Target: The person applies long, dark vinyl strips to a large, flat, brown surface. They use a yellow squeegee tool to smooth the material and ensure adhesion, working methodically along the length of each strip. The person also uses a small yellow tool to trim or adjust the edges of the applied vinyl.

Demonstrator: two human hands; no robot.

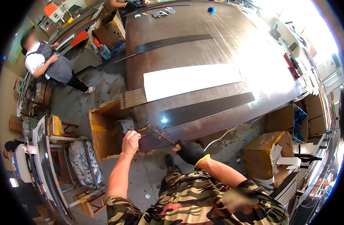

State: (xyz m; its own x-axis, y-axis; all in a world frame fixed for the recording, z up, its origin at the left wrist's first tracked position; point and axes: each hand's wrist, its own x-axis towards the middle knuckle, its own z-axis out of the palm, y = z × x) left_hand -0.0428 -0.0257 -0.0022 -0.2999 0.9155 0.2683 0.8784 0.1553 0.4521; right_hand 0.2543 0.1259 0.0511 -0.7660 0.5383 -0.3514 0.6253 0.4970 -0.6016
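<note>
At the near left corner of the large metal-topped table [172,22], a dark metal lever tool [159,132] sits by the edge. My right hand [193,151], in a black glove with a yellow cuff, is closed round the end of its handle. My bare left hand [131,143] is pinched beside the tool's left side. From its fingertips a thin strip [145,135] points toward the tool's head; whether it enters the jaw is too small to tell. Just beyond lie a dark flat panel [209,108], a white sheet [190,81] and a stack of narrow brown strips [133,98].
An open cardboard box [104,129] stands against the table's left corner, near my left hand. Another carton [266,153] is at the right, and a white cable [226,133] runs along the floor. A person in a striped apron [59,63] stands at the left; another person's gloved hand [131,5] is at the far edge.
</note>
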